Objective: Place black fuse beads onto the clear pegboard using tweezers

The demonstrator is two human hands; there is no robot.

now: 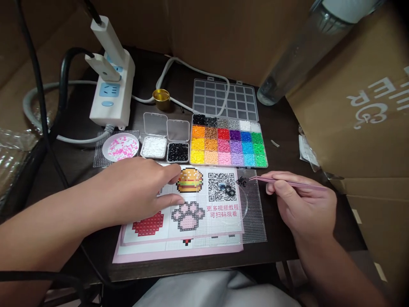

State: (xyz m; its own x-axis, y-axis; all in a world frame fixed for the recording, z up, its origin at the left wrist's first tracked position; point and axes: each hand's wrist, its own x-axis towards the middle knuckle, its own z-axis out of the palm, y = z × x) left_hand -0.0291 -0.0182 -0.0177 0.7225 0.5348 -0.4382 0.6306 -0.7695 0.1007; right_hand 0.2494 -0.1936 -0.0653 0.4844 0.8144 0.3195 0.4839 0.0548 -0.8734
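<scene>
My right hand (303, 198) grips pink tweezers (294, 183), tips pointing left. The tips are by a small cluster of black beads (242, 182) on a clear pegboard (255, 221); whether they pinch one I cannot tell. More black beads (229, 190) lie further left, over a printed QR code. My left hand (140, 183) rests over the pattern sheets (182, 245), thumb and index finger apart, nothing seen between them. Beside its fingertips show a printed burger (189, 180) and a paw print (188, 216). Its other fingers are hidden.
Behind the sheets stand a sorted bead box (229, 140), small boxes of white beads (154, 147) and black beads (178, 152), and a dish (105, 147) of pink and white beads. A power strip (111, 94), gold cup (161, 99) and clear cylinder (297, 55) stand further back.
</scene>
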